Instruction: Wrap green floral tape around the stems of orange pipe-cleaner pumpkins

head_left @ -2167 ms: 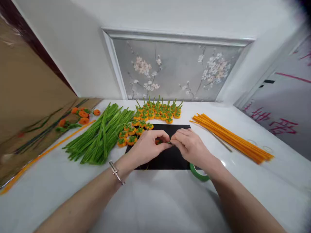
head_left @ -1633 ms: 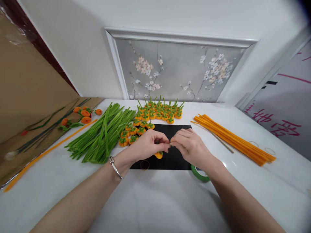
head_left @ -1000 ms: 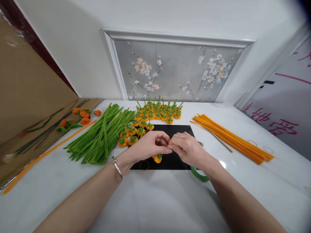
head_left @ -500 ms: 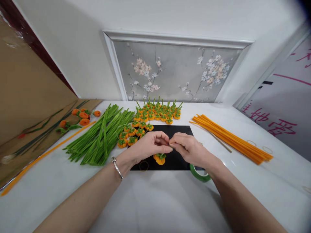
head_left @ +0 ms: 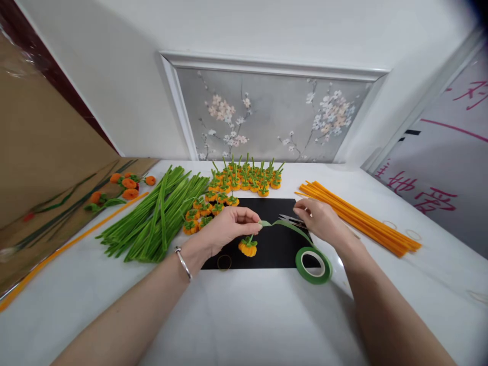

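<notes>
My left hand (head_left: 234,223) pinches the end of a pale green floral tape (head_left: 292,226), its thumb and fingertips pressed together. An orange chenille pumpkin (head_left: 247,248) with green leaves hangs upside down by its stem just under those fingertips. My right hand (head_left: 324,218) is closed at the handles of small metal scissors (head_left: 292,220), which its fingers partly hide. The blades point left, just above the tape. From my left hand the tape runs to a green tape roll (head_left: 313,265) lying near the mat's right front corner.
A black mat (head_left: 272,251) lies beneath my hands, with a rubber band (head_left: 224,262) on it. Several finished pumpkins (head_left: 244,180) stand behind. Green chenille stems (head_left: 152,218) lie left, orange stems (head_left: 362,218) right. Orange flowers (head_left: 129,188) rest on brown paper at far left.
My right hand has moved right, away from my left fingertips, to the scissors. The tape stretch, the blades and the whole roll now show. My left hand stays nearly in place.
</notes>
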A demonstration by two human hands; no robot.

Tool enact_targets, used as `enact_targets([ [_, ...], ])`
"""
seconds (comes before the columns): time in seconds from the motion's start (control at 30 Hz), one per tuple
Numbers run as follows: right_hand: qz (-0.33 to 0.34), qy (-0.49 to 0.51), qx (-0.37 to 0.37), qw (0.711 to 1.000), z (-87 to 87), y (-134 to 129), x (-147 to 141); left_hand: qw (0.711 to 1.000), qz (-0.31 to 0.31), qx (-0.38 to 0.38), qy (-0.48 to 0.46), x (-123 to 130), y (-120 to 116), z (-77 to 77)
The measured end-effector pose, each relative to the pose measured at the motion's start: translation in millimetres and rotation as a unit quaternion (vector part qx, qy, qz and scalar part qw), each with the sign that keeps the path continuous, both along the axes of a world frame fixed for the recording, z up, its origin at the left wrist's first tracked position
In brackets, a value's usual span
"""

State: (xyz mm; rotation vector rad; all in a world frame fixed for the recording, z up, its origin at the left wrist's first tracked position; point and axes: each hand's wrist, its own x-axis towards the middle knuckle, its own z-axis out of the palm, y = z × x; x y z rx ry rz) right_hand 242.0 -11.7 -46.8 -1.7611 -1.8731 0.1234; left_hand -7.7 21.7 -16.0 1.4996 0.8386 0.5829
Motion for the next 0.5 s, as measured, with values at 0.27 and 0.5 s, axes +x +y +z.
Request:
enact_targets([
  [0.27,-0.02,-0.071,-0.073,0.995,-16.9,0,4,0.997,0.002,-0.073,-0.019,-2,-1,5.1],
  [0.5,-0.044,0.007,0.048,0.998,8.4,-7,-18,0.994,0.045,-0.082,-0.054,-2,0,3.7],
])
